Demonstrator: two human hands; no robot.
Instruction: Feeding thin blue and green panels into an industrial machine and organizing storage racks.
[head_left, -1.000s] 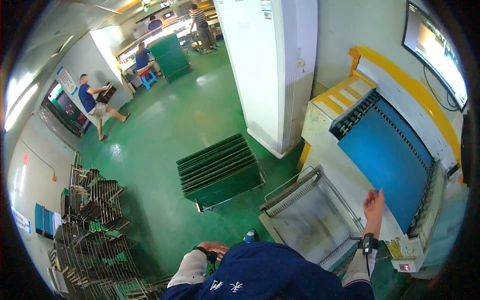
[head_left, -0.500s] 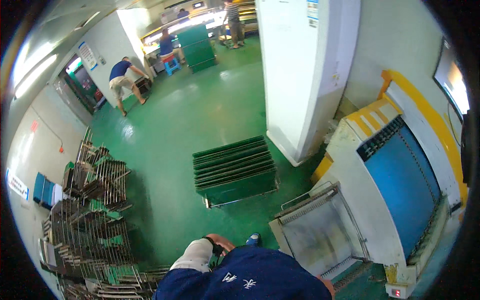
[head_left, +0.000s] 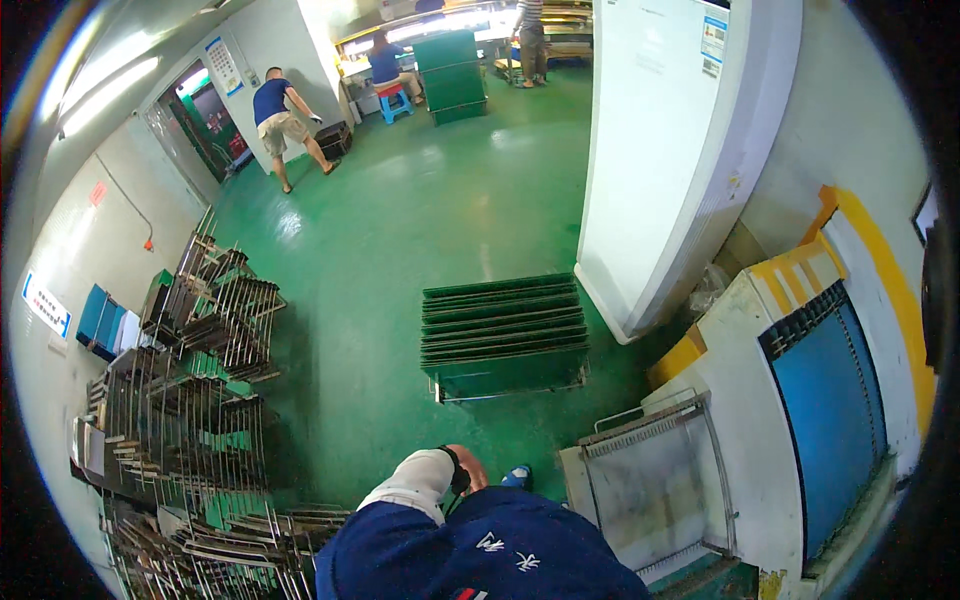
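Presently, the left hand (head_left: 471, 468) is near the navy shirt (head_left: 400, 560), its grip indiscernible; the right hand is out of view. Keep footing clear of the green boards (head_left: 505, 372) on the floor (head_left: 350, 300) ahead.

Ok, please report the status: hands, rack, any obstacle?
Left hand low by the body, grip unclear. Right hand out of view. Board rack on floor ahead, white cabinet to its right.

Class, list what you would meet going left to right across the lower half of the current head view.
Stacked metal racks → left hand → blue-and-white footwear → grey metal tray → blue machine surface.
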